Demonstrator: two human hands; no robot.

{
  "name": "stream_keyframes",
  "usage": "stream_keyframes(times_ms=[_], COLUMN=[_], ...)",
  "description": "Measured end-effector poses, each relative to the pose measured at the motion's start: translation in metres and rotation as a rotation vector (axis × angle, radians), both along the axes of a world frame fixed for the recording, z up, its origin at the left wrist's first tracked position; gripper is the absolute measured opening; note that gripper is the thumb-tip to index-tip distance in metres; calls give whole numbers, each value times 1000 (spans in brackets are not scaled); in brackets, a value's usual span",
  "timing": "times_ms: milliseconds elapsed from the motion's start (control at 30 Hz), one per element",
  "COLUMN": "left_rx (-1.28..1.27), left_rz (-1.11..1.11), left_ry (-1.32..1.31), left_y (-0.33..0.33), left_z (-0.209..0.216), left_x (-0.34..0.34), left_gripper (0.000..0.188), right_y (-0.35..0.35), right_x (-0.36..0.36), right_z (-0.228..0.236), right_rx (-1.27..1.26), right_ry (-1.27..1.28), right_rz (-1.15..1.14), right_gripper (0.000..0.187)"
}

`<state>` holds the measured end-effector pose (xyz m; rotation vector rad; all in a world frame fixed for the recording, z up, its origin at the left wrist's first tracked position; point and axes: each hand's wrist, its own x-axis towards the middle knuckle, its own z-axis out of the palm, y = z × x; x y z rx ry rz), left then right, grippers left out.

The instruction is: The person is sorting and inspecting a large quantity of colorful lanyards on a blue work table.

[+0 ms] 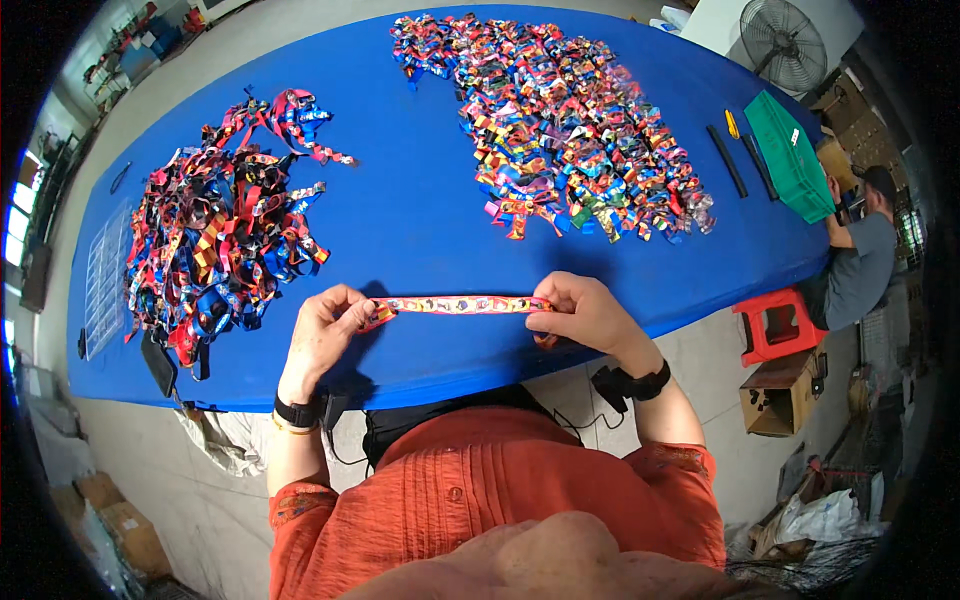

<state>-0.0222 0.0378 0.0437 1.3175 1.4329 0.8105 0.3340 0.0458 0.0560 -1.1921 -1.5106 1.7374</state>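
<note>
A printed ribbon strap [460, 305], mostly red and yellow with small figures on it, is stretched level just above the near edge of the blue table. My left hand [328, 325] pinches its left end between thumb and fingers. At the other end my right hand [582, 312] grips it the same way, and a short dark bit shows below those fingers. To the left lies a tangled heap of colourful straps [225, 235]. Farther off, slightly right of the middle, many similar straps [580, 125] lie bunched in close rows.
The blue-covered table [400, 200] spreads out ahead. Toward its right end are a green crate [785, 150], dark bars [727, 160] and a yellow cutter [732, 124]. A clear plastic tray [105, 280] lies far left. Another person [860, 250] sits by a red stool [780, 325].
</note>
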Motion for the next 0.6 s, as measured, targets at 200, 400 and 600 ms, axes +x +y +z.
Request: stream_keyframes(times_ms=[200,400,600], left_rx=[24,-16,7], left_rz=[-77,-95,-30], left_ry=[95,297,357], left_y=[3,-6,-15], left_z=[-15,-4,-14], left_x=[-2,-14,-44], left_gripper=[16,17,15], right_y=[6,7,4], right_x=[21,35,40], right_z=[-20,-11,-8], right_rx=[75,293,358], right_ry=[-64,-432,-532], right_rz=[-29,-187,-235], right_gripper=[13,14,16])
